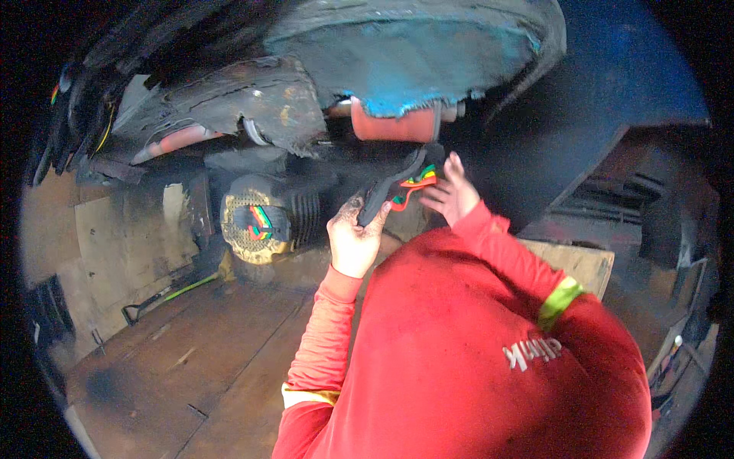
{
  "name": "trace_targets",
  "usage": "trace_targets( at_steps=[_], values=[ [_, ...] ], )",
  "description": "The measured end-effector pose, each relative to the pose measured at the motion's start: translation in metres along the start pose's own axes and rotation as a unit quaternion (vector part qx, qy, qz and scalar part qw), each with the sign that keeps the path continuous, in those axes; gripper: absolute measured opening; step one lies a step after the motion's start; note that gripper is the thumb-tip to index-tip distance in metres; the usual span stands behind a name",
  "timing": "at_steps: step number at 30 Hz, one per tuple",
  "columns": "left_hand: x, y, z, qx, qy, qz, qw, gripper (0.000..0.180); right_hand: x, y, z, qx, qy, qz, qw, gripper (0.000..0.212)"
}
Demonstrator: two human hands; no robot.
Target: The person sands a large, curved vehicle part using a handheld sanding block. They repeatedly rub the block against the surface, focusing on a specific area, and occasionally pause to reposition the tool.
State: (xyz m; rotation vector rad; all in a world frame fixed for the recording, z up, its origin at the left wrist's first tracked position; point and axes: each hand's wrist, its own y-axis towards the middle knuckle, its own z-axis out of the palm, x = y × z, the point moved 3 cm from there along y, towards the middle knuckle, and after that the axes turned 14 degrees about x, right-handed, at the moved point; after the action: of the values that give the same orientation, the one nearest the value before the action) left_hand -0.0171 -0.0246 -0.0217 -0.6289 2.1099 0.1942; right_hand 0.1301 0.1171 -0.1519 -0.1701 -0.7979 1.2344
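Note:
Held up in front of me is a sandal [376,200] with a thick black sole and a red, yellow and green strap, tilted with its far end toward the machine. My left hand [355,243] grips its near end, thumb on one side and fingers on the other; dark smudges mark the fingers. Beside the strap, my right hand [456,193] has its fingers spread and slightly blurred, with nothing seen in it. Just beyond the sandal's far end is a red sanding roller [394,127]. A second strap piece in the same colours, seemingly another sandal [264,222], rests on the motor.
A worn blue-grey hood [436,57] overhangs the roller. To the left sit a dusty motor [235,205] with a perforated cover and another reddish roller [181,143]. A wooden board [573,260] lies right of my arm, and brown panels [176,367] cover the floor.

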Motion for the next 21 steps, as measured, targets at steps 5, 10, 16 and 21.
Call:
trace_targets(
  at_steps=[5,10,16,21],
  values=[
    [-0.002,-0.006,-0.006,0.011,0.014,0.035,0.999,0.026,-0.018,0.034,0.014,0.201,0.129,0.097,0.966,0.042],
    [-0.018,0.009,-0.026,-0.015,-0.031,0.039,0.999,0.037,-0.021,0.05,0.039,0.265,0.142,0.057,0.952,0.027],
    [-0.046,0.033,-0.032,-0.023,0.106,0.058,0.992,0.023,-0.003,0.058,0.055,0.316,0.123,0.077,0.937,0.033],
    [-0.047,0.056,-0.014,0.023,0.134,0.028,0.99,0.021,0.003,0.053,0.037,0.289,0.115,0.069,0.948,0.037]
  ],
)
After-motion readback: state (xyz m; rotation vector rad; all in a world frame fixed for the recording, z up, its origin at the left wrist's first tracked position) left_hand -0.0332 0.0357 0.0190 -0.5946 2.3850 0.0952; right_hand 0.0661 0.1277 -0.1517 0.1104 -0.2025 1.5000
